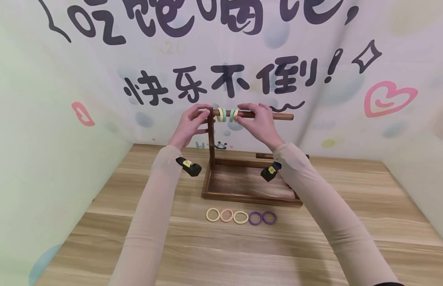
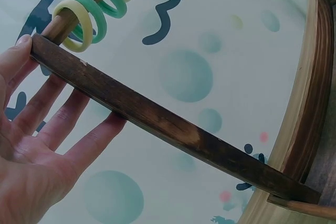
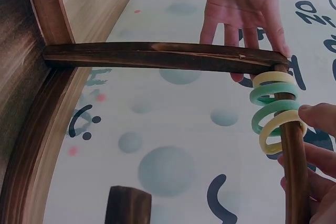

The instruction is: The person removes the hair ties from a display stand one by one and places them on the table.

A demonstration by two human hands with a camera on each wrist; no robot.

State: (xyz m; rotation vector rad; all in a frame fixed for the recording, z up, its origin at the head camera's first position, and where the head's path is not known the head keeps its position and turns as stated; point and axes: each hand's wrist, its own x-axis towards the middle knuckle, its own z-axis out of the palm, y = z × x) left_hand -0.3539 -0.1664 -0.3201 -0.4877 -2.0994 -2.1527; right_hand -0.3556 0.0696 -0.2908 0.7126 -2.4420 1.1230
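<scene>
A wooden rod extends sideways from the top of an upright post. On it hang two pairs of rings, each a green ring and a yellow ring. My left hand rests at the post's upper end, its fairly straight fingers passing behind the wood and its thumb at the top corner. With my right hand I hold the right-hand yellow ring at its edge, thumb against it and fingers around the rod. Beside it sits a green ring, slightly tilted; the other pair is closer to the post.
The post rises from a wooden tray-like base on the table. A lower, shorter wooden bar stands at the base's right, partly hidden by my right arm. In front lie several rings in a row, including a pink ring and a purple ring.
</scene>
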